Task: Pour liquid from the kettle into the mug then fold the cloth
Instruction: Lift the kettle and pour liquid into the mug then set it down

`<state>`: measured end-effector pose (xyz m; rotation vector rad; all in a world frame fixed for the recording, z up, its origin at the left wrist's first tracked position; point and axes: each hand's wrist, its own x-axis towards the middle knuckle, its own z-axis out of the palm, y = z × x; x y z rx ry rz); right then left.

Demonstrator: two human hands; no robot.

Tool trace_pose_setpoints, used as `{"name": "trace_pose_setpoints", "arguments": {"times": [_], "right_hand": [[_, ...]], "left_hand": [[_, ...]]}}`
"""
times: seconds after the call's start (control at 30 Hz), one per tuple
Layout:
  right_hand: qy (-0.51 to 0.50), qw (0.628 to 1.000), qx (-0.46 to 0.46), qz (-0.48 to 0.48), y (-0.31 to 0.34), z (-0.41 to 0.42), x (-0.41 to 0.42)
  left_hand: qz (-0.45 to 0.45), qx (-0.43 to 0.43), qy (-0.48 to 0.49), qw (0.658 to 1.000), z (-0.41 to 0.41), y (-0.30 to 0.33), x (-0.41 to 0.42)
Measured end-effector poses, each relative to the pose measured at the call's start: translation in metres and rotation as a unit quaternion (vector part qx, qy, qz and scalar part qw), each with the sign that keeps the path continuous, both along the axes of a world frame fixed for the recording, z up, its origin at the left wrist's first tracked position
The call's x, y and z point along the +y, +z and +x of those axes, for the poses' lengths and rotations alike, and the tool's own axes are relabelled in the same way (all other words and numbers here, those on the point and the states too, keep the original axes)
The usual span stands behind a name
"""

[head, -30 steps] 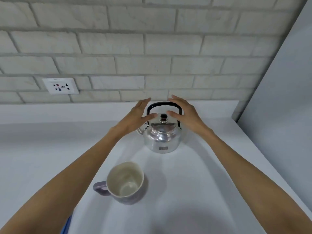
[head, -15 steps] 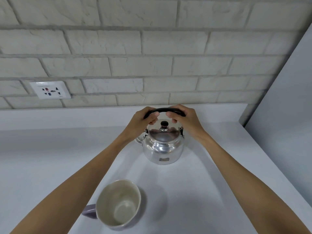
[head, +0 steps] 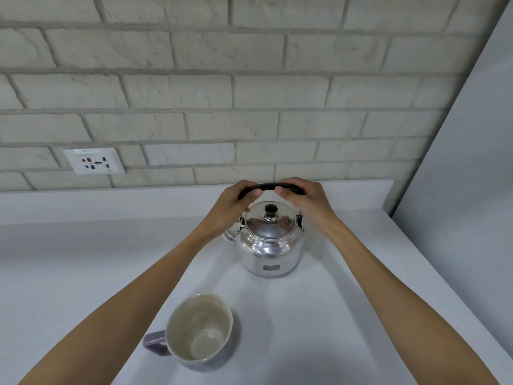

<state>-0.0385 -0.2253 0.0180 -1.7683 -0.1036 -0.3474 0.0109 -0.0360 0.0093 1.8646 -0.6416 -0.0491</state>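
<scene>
- The left hand (head: pixel 231 205) is curling around the left end of the kettle's black handle (head: pixel 270 186); its fingers are wrapping over the top and the thumb is pressing in from the near side; the grip is closed on the handle
- The right hand (head: pixel 306 200) is gripping the right end of the same handle in a matching way; the thumb tips of the two hands are sitting near each other with a short bare stretch of handle showing between them
- Both bare forearms are reaching in from the bottom corners and converging on the kettle
- The kettle (head: pixel 270 245) is standing upright on the tabletop (head: pixel 347 315), right of centre and near the back ledge; its shiny metal body is reflecting the surroundings; the lid (head: pixel 268 225) is sitting in place with a dark knob (head: pixel 271 210) on top; the spout (head: pixel 229 235) is pointing left, partly hidden under the left wrist
- The mug (head: pixel 198 332) is resting on the tabletop in front of the kettle, nearer the camera and a little left, apart from it; it is looking pale and empty inside; its purple handle (head: pixel 156 343) is pointing left, lying just beside the left forearm
- A white wall socket (head: pixel 93 161) is sitting in the pale brick wall (head: pixel 249 93) behind, well left of the kettle; a plain grey panel (head: pixel 472 176) is rising along the right side
- The cloth is not showing anywhere in this view
</scene>
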Motion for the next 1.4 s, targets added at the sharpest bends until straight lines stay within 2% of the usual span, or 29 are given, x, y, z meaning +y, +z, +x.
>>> {"name": "trace_pose_setpoints", "arguments": {"times": [0.5, 0.93, 1.0, 1.17, 1.3, 1.4], "right_hand": [[-0.005, 0.996, -0.090, 0.014, 0.084, -0.084, 0.018], [0.015, 0.994, -0.109, -0.004, 0.092, -0.145, 0.041], [0.019, 0.994, -0.107, -0.011, 0.090, -0.150, 0.042], [0.031, 0.994, -0.104, -0.026, 0.084, -0.157, 0.044], [0.041, 0.993, -0.093, -0.052, 0.081, -0.160, 0.046], [0.048, 0.993, -0.087, -0.066, 0.078, -0.162, 0.047]], "left_hand": [[-0.042, -0.073, -0.045, 0.995, -0.086, 0.090, 0.017], [-0.074, -0.038, -0.078, 0.993, -0.151, 0.091, 0.049], [-0.045, -0.048, -0.074, 0.995, -0.155, 0.084, 0.058], [0.099, -0.045, -0.054, 0.993, -0.156, 0.043, 0.096], [0.173, -0.004, -0.034, 0.984, -0.159, 0.005, 0.126], [0.181, 0.077, -0.040, 0.980, -0.163, -0.017, 0.140]]}}
